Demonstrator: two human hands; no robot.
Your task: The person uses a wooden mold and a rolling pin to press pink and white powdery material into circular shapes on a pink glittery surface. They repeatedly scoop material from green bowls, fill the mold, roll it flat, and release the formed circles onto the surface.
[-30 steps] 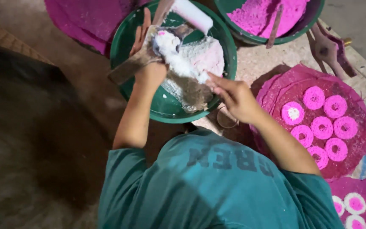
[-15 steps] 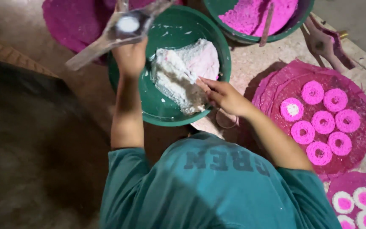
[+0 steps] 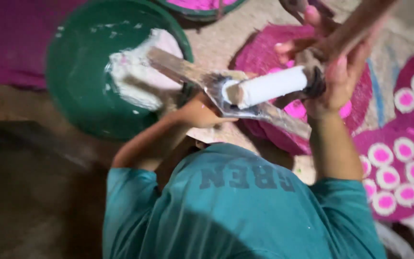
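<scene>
The left hand (image 3: 200, 112) is closed around a long flat metal tool (image 3: 245, 103). The right hand (image 3: 334, 76) is closed around the dark end of a press tool (image 3: 315, 81) with brown handles that go up and to the right. A thick white roll of dough (image 3: 269, 86) sticks out of the press, and the flat tool touches its free end. Both hands are up above a pink mat (image 3: 264, 57). To the left sits a green bowl (image 3: 77, 96) with a lump of white dough (image 3: 135, 72) inside it. On the right, more pink mats (image 3: 408, 144) hold round pink and white discs (image 3: 382, 156). The person wears a teal shirt (image 3: 235, 211)
</scene>
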